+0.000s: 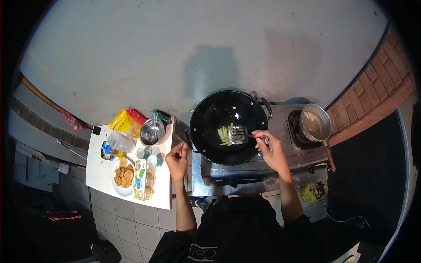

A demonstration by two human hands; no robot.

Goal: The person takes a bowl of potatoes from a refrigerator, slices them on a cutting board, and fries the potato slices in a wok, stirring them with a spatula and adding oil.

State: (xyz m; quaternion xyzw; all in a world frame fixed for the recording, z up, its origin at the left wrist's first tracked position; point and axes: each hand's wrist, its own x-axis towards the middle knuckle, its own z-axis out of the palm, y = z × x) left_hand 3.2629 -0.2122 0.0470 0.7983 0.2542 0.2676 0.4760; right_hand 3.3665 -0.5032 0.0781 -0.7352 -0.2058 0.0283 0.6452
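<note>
Right now, one right hand [272, 149] grips one spatula [239, 133] over pale strips [224, 135] inside one wok [219, 109], whose far half lies bare. The left hand [177, 160] curls beside its left rim, grip unclear. One pot [326, 116] stands apart.

Black top [239, 223], white lettering [202, 253] low on front; sleeves [175, 239] end near elbows. Left hand [177, 160], right hand [272, 151] bare.

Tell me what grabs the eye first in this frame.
The black wok sits centre frame on the stove, with pale vegetable strips inside. The right hand grips a slotted spatula over the strips, and the left hand is by the wok's left side. A cluttered white side table stands to the left.
</note>
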